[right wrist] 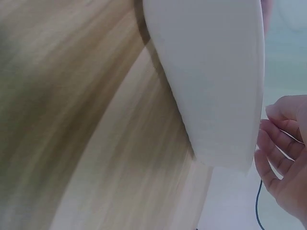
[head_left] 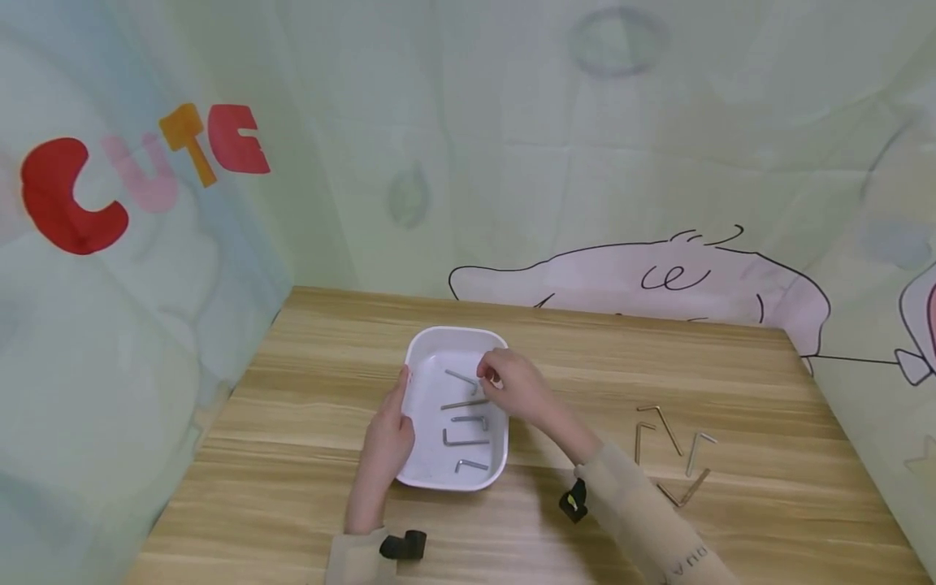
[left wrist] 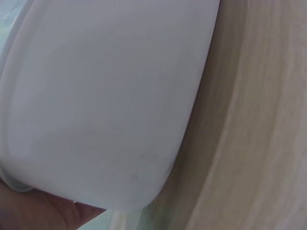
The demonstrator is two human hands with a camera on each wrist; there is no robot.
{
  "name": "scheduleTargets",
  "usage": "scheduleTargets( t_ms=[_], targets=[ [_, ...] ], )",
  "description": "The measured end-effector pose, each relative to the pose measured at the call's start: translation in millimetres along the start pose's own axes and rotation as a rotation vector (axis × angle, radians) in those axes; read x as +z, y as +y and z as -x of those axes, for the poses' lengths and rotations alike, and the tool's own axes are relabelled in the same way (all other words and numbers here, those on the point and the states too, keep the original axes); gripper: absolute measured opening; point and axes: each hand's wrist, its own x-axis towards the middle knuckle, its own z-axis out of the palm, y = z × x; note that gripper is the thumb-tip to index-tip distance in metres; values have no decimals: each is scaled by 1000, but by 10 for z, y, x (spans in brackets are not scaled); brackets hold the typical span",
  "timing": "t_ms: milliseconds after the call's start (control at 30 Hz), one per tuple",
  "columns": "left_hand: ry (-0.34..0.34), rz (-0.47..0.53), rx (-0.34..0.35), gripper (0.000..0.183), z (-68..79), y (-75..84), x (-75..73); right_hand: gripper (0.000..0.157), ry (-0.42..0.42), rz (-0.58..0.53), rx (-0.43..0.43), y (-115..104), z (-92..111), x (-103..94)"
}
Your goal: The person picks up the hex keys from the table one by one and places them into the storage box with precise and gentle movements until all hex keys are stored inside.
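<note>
Centrally, a shallow white tray (head_left: 424,455) sits on the wood-grain table (head_left: 329,390), its corners rounded, its walls flaring up to a smooth lip. Five L-shaped keys (head_left: 468,443) lie on its floor in a loose column, grey metal, well apart from its left wall. The far one slants, its bent end toward the right; the next looks almost straight, with its right end close under the person's fingers; the lower three show their short arms plainly, two of them bent at the left and one at the right.

The person's left hand (head_left: 387,439) holds the tray by its left rim, thumb at the edge. The right hand (head_left: 512,386) reaches over the right rim with its fingers curled, fingertips just beside the far key; whether they pinch anything, I cannot tell.

Only the head view takes in the tray's inside, and four more bent keys (head_left: 669,431) on the table to the right, three brassy or brown and one silvery. It also shows the pale backdrop (head_left: 351,162) with its colourful letters (head_left: 73,203).

The left wrist view gives the tray's plain outer wall from close by, with faint smudges low down and part of the left hand under the lip. From the right wrist, the outer wall shows again, and the right hand's bent fingers appear beyond the rim, with a thin dark line (right wrist: 257,203) below them.
</note>
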Motion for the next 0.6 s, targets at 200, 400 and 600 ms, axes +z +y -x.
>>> scheduleTargets(
  t_ms=[200, 400, 600],
  targets=[
    [-5, 4, -14, 68, 0, 8, 2, 4, 54, 8, 26, 16, 155, -19],
    [-1, 1, -12, 68, 0, 3, 2, 8, 98, 17, -12, 10, 297, -35],
    [-2, -6, -8, 68, -6, 8, 5, 11, 109, 33, 6, -16, 440, -59]
  ],
)
